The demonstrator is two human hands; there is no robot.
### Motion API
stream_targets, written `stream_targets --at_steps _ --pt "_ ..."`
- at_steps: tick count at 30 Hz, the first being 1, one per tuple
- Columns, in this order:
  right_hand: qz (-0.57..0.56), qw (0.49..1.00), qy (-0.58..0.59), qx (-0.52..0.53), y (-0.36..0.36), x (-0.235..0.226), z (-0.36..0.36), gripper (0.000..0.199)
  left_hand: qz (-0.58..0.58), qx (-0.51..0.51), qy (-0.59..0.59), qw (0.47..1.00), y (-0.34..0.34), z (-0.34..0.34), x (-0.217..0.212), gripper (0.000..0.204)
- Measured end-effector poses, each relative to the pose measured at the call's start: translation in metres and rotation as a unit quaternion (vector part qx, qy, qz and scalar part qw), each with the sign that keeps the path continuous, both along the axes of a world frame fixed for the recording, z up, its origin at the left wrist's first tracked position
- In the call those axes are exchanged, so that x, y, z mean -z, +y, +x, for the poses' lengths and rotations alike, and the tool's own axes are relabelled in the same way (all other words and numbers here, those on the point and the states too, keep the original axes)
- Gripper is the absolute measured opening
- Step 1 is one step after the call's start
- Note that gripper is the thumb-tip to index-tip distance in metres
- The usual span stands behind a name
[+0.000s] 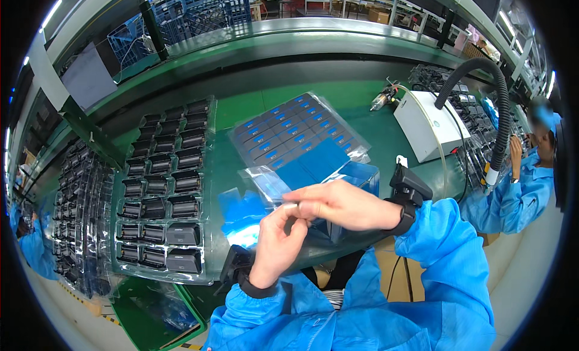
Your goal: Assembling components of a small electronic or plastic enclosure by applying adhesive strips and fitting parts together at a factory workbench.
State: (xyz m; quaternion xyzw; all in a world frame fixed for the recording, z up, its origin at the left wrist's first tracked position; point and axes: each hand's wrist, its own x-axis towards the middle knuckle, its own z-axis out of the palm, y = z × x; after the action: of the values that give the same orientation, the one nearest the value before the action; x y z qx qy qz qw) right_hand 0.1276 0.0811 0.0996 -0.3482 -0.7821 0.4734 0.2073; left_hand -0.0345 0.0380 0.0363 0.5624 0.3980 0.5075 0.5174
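Note:
My left hand (pixel 278 242) and my right hand (pixel 344 205) meet above the green bench, fingertips pinched together on a small clear piece of film (pixel 291 204); what exactly it is stays too small to tell. Both wrists carry black strapped devices. Just beyond the hands lies a clear plastic tray (pixel 300 134) of dark parts with blue stickers, and blue sheets (pixel 241 212) lie under clear film beside them.
A clear tray of black rectangular parts (pixel 163 188) sits at the left, with more stacked trays (pixel 81 212) further left. A white box (pixel 429 125) with a black hose (pixel 497 110) stands at the right. A co-worker in blue (pixel 518 182) sits beyond it.

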Motion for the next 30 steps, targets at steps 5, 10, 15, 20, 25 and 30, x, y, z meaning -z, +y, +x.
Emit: stream_targets --at_steps 5,10,15,20,25,30 --pt "-0.022 0.989 0.092 0.118 0.036 0.009 0.019 0.041 -0.063 -0.062 -0.124 0.988 -0.002 0.012 0.007 0.014" --pt "0.089 0.900 0.306 0.297 0.047 -0.045 0.051 0.037 -0.201 0.038 -0.410 0.889 -0.002 -0.005 -0.008 0.010" --pt "0.356 0.905 0.006 0.235 -0.052 -0.012 0.035 0.027 -0.193 -0.005 -0.390 0.900 0.000 0.003 -0.008 0.017" --pt "0.311 0.917 -0.043 0.246 -0.091 0.026 0.010 0.046 -0.228 -0.012 -0.475 0.850 0.000 0.035 -0.018 0.014" --pt "0.288 0.910 -0.022 0.297 -0.098 0.023 0.008 0.067 -0.136 0.018 -0.390 0.911 -0.002 0.056 -0.019 0.013" --pt "0.205 0.937 0.024 0.282 -0.097 0.018 0.013 0.071 -0.160 -0.023 -0.403 0.901 -0.005 0.066 -0.032 0.018"
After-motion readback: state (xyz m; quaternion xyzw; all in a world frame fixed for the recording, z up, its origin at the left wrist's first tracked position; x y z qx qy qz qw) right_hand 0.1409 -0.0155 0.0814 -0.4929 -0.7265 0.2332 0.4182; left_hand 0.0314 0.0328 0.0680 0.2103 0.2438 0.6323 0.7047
